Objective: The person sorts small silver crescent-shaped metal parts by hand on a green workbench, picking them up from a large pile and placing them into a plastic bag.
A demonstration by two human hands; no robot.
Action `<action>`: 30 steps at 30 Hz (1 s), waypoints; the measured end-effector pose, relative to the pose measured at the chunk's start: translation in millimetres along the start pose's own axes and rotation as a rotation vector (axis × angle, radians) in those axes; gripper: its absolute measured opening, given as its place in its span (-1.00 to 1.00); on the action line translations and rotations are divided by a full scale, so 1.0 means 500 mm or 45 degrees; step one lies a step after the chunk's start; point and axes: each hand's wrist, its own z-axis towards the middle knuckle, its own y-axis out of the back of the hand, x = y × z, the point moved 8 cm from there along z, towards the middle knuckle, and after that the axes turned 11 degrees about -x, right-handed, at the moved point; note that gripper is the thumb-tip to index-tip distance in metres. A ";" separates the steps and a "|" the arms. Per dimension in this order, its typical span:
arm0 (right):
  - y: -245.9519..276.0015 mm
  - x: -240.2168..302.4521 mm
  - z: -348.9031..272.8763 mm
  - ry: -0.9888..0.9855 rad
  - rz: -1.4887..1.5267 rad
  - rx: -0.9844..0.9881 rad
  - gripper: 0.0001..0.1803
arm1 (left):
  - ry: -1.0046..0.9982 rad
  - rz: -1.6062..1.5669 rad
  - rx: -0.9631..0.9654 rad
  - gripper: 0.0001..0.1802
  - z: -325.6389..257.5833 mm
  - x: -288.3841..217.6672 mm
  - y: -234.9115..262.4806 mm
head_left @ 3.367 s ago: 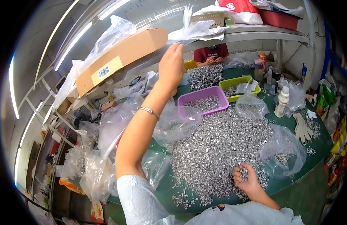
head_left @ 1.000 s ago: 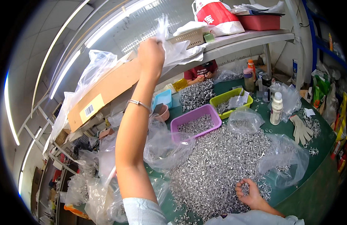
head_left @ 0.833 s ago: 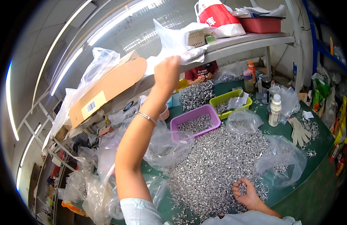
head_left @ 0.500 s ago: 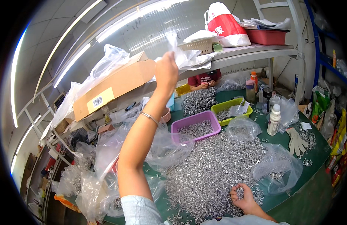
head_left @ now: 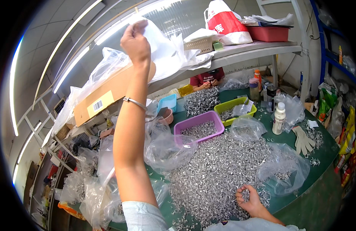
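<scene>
My left hand is raised high toward the shelf and pinches a clear plastic bag that hangs from a heap of bags on the shelf. My right hand rests low on the green table, fingers curled into a big pile of small silver metal parts. A silver bracelet sits on my left wrist.
A purple tray and a yellow-green tray hold more metal parts. A long cardboard box lies on the shelf at left. A white bottle, a work glove, clear bags and a person in red opposite.
My left hand has risen higher and drawn a clear bag away from the shelf heap. My right hand has stayed in the pile of metal parts.
</scene>
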 end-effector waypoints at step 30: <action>0.078 -0.006 -0.013 0.034 -0.016 -0.048 -0.82 | 0.543 1.067 2.299 -0.38 -0.797 -0.381 0.563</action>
